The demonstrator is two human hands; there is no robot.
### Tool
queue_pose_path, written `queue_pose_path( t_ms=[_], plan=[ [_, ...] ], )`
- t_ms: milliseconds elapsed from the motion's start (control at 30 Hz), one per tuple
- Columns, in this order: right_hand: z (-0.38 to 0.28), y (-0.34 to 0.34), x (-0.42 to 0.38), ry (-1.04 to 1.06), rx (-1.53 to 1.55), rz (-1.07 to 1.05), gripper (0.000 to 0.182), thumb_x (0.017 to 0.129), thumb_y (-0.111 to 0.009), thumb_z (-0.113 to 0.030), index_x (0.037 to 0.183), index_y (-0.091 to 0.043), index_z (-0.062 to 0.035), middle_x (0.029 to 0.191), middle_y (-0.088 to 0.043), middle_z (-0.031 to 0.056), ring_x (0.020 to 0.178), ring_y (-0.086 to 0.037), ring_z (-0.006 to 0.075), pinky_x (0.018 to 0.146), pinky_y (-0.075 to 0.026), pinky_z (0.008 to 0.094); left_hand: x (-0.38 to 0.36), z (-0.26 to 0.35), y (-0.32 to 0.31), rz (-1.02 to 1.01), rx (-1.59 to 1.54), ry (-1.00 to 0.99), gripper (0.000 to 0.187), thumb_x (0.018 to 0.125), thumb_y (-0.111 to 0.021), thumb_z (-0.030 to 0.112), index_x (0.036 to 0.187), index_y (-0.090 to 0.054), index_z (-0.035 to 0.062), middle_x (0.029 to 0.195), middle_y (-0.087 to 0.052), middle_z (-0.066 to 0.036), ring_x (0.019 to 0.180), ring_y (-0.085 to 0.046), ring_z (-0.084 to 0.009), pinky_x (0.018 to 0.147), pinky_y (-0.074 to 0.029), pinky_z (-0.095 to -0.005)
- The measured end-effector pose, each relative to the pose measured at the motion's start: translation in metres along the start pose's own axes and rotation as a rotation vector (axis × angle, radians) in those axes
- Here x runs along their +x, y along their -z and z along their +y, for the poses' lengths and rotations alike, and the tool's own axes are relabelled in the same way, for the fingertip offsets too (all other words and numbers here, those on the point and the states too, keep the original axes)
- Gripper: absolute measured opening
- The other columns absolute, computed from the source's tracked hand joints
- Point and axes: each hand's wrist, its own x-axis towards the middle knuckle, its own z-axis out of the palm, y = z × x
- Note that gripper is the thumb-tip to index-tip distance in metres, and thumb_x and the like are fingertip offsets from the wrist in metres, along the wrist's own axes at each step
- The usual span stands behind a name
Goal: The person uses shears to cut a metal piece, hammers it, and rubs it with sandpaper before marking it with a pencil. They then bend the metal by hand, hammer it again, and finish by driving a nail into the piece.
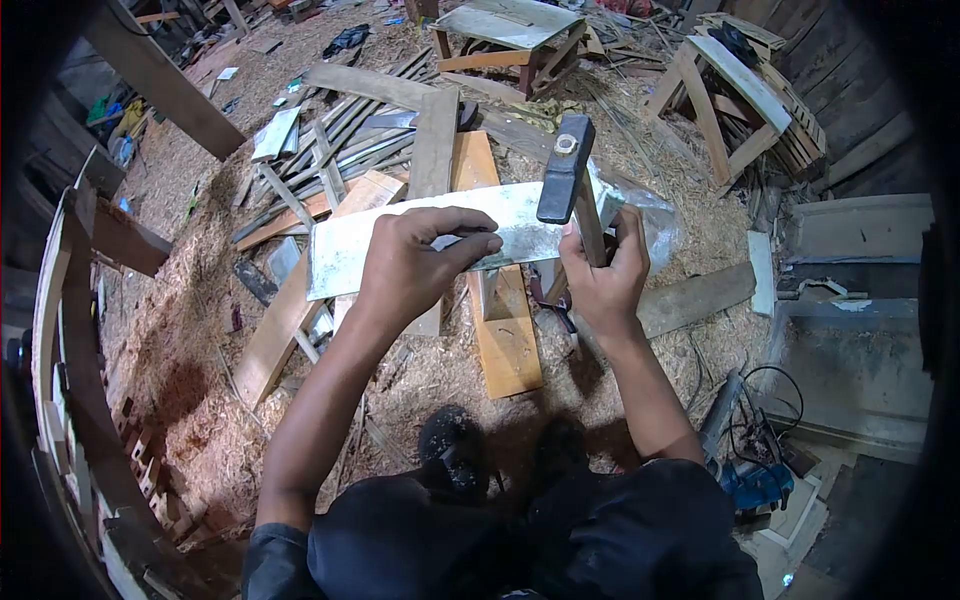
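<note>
My right hand (pixel 608 265) is wrapped round the wooden handle of a hammer (pixel 565 170), whose dark head points up over the right part of a pale board (pixel 345 245). The board lies crosswise in front of me, whitish with grey smudges. Above its middle, my left hand (pixel 425 250) is closed, with thumb and fingertips brought together near the board's surface; anything between them is too small to make out. An orange-brown plank (pixel 508 345) runs under the board toward my feet. Clear plastic (pixel 655 225) lies beside my right hand.
Wood shavings cover the floor, with loose planks (pixel 435 140) and sticks beyond the board. A low wooden bench (pixel 510 25) stands ahead, another frame (pixel 710 110) at the right. A blue power tool (pixel 757 487) with a cable lies at lower right. Wooden pieces (pixel 60 300) line the left.
</note>
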Motion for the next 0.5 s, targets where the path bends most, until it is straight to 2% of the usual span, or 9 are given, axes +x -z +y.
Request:
queue_pose_path(
  t_ms=[200,300,400,500],
  plan=[
    [-0.004,0.001,0.001,-0.070,0.032,-0.020,0.037,0.077,-0.073,0.000,0.110,-0.057,0.0020,0.097,-0.058,0.0094,0.080,-0.065,0.0184,0.065,-0.053,0.0314,0.001,-0.001,-0.003,0.009,-0.022,-0.001,0.016,0.084,-0.078,0.003,0.099,-0.075,-0.0016,0.090,-0.076,-0.009,0.083,-0.070,-0.0095,0.070,-0.059,-0.0250],
    [0.001,-0.001,-0.001,-0.027,0.009,-0.002,0.035,0.078,-0.073,-0.001,0.109,-0.057,0.0017,0.097,-0.057,0.0086,0.078,-0.064,0.0171,0.064,-0.052,0.0308,0.001,0.006,-0.002,0.005,-0.020,0.078,0.017,0.083,-0.078,0.004,0.099,-0.075,-0.0008,0.090,-0.076,-0.009,0.084,-0.071,-0.0107,0.072,-0.059,-0.0259],
    [-0.002,0.001,-0.002,-0.118,0.037,-0.029,0.034,0.078,-0.073,-0.001,0.108,-0.056,0.0015,0.097,-0.057,0.0083,0.076,-0.064,0.0160,0.062,-0.052,0.0305,0.003,0.004,-0.002,0.011,0.090,-0.024,0.017,0.081,-0.081,0.007,0.096,-0.077,0.0009,0.086,-0.075,-0.009,0.081,-0.071,-0.0116,0.071,-0.058,-0.0268],
    [-0.003,0.002,0.002,-0.016,-0.001,-0.010,0.034,0.078,-0.073,-0.001,0.107,-0.056,0.0013,0.097,-0.057,0.0082,0.073,-0.063,0.0152,0.061,-0.052,0.0307,0.003,0.003,0.001,0.013,0.108,-0.031,0.016,0.080,-0.082,0.010,0.093,-0.078,0.0027,0.083,-0.074,-0.008,0.077,-0.069,-0.0118,0.068,-0.056,-0.0273]
  ],
)
